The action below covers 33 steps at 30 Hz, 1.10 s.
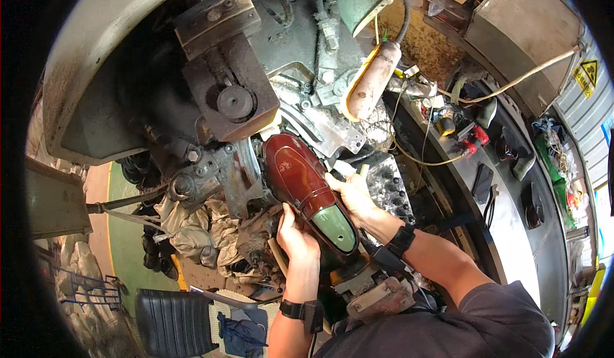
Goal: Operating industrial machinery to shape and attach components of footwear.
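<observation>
I hold a dark red shoe upper (299, 178) pulled over a pale green last (335, 227), its toe pushed up into the grimy lasting machine (224, 96); my left hand (295, 236) is clasped on the near-left side of the shoe by the heel, and my right hand (350, 193) grips its right flank, fingers wrapped toward the sole side; both hands are closed on the shoe, neither released.

As I judge it, the risk lies at the toe: my fingers sit close to the machine's metal plates (320, 128), and if those parts close while my hands are this near the shoe, a pinch could follow; if my grip is uneven the shoe could twist on the last and the glossy leather could crease or scuff against the oily steel; rags (192, 227) bunched left of the shoe could snag.

Signs and packages, placed from the shoe: far to the upper right, on a ribbed grey wall, a yellow triangular warning sign (589, 72) on a yellow label; above and right of the shoe, a brown cardboard box (448, 0) with clear plastic in it; to the right, on the curved metal bench (511, 217), dark shoe pieces and a green packet (550, 156) near the far edge.
</observation>
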Each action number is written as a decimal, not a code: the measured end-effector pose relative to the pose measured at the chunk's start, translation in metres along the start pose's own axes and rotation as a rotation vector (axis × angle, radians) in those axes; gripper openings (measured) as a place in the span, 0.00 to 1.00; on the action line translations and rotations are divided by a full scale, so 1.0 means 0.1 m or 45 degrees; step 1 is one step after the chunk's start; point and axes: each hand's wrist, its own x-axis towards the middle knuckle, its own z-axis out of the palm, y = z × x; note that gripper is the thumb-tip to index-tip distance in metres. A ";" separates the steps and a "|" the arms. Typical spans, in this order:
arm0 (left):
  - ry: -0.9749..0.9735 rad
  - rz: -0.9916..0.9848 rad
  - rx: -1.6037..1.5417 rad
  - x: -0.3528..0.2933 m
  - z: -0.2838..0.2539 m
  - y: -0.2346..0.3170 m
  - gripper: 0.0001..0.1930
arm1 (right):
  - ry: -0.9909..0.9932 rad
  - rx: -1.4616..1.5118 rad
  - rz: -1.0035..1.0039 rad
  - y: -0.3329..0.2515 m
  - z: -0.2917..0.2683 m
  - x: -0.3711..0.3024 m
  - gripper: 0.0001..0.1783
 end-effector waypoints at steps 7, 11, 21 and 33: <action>0.205 0.184 -0.003 0.01 0.15 -0.14 0.20 | 0.118 -0.092 -0.116 0.00 0.11 -0.05 0.17; 0.196 0.264 -0.032 0.06 0.12 -0.25 0.22 | 0.020 0.171 -0.051 0.08 0.00 0.02 0.24; 0.254 0.229 -0.146 0.00 0.27 -0.17 0.18 | 0.003 0.324 0.184 0.01 -0.02 0.06 0.17; 0.045 -0.032 -0.218 0.04 0.14 -0.14 0.24 | 0.021 0.270 0.282 -0.20 0.15 -0.18 0.06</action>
